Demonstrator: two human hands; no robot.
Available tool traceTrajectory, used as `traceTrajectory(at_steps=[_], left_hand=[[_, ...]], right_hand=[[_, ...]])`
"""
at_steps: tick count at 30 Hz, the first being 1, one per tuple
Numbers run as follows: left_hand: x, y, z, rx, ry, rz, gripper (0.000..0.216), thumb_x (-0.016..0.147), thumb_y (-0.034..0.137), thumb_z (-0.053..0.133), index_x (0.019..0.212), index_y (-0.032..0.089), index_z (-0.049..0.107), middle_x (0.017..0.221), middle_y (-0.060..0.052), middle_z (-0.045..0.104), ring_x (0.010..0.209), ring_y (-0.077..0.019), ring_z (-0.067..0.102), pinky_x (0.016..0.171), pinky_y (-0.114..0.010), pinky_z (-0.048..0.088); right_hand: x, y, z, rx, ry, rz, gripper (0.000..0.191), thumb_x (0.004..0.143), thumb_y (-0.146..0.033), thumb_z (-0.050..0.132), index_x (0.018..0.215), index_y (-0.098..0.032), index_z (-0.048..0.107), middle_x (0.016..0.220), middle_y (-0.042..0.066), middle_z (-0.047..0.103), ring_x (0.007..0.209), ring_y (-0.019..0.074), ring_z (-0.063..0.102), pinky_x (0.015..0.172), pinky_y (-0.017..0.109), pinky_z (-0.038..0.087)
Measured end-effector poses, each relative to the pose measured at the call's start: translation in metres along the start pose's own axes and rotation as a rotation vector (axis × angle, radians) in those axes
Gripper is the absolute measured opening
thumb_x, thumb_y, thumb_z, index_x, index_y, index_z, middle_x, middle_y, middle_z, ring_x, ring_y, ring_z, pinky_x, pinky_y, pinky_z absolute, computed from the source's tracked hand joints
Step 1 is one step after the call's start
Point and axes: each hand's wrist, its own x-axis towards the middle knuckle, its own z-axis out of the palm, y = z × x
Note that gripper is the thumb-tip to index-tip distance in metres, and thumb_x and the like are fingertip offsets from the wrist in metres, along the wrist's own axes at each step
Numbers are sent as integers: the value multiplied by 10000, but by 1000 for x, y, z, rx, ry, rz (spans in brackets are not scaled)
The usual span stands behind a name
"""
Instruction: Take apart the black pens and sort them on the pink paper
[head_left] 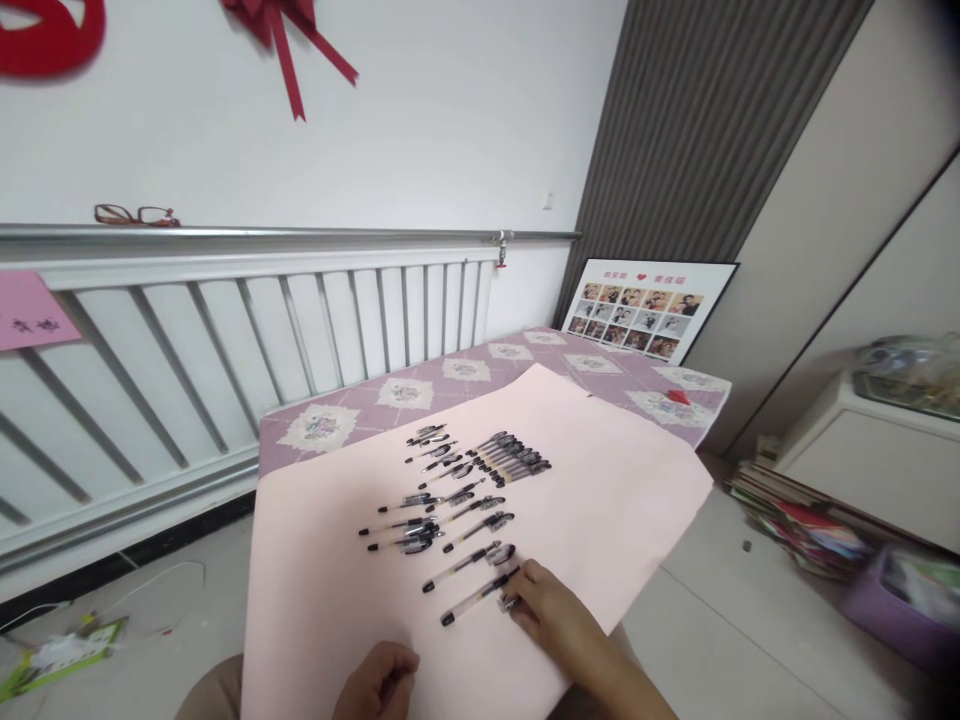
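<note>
Several black gel pens (450, 495) lie spread over a pale pink sheet (337, 600) that covers a small table. A tight bundle of pens (514, 458) sits at the far end of the spread. My right hand (551, 615) rests on the sheet with its fingertips pinched on the cap end of the nearest pen (478, 597). My left hand (375, 682) is curled into a loose fist at the near edge of the sheet, a thin dark item just showing inside it.
The table carries a purple patterned cloth (465, 385) under the sheet. A white slatted radiator cover (225, 330) runs behind, with red glasses (136, 215) on top. A photo board (641, 310) leans at the back right. Books (795, 520) and a purple bin (900, 600) lie on the floor to the right.
</note>
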Motion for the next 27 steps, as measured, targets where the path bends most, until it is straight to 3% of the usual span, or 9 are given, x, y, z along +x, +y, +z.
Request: traceTrajectory(at_steps=[5, 13, 16, 21, 24, 27], left_hand=[[13, 30, -1, 46, -65, -12, 171, 723, 190, 420, 829, 194, 554, 749, -14, 614, 641, -127, 559, 586, -218, 450], [50, 83, 23, 305, -146, 124, 258, 735, 132, 401, 921, 212, 562, 974, -39, 592, 942, -180, 493, 852, -283, 363], [61, 89, 34, 394, -200, 112, 294, 754, 140, 404, 994, 228, 549, 1032, -32, 571, 970, -186, 468, 873, -285, 337], [71, 89, 50, 495, -218, 117, 253, 781, 154, 403, 971, 213, 558, 1014, -39, 569, 967, -196, 460, 867, -299, 330], [74, 88, 55, 516, -208, 107, 231, 788, 160, 399, 941, 206, 565, 1005, -45, 566, 960, -197, 466, 863, -306, 335], [76, 88, 58, 532, -218, 88, 212, 793, 185, 405, 936, 201, 561, 1013, -50, 557, 960, -201, 471, 848, -307, 347]], right_hand=[[0, -5, -5, -44, -47, 12, 176, 706, -96, 478, 786, -216, 578, 894, 42, 544, 864, 178, 526, 734, 248, 420], [-4, -8, -9, -50, -37, 3, 247, 700, -86, 485, 883, -215, 589, 956, 58, 567, 924, 193, 518, 791, 266, 407], [-7, -7, -9, -42, -13, -9, 279, 692, -64, 473, 901, -217, 577, 966, 58, 570, 938, 193, 516, 807, 270, 401], [-11, -3, -9, 2, 37, -2, 169, 691, -89, 496, 796, -206, 557, 926, 61, 581, 906, 198, 527, 789, 274, 406], [-13, 5, -9, 120, 107, 12, 85, 734, -139, 482, 753, -215, 516, 843, 33, 597, 802, 172, 551, 729, 256, 419], [-13, 16, -10, 210, 212, 140, 52, 800, -233, 428, 774, -228, 473, 707, -7, 583, 652, 150, 549, 623, 243, 423]])
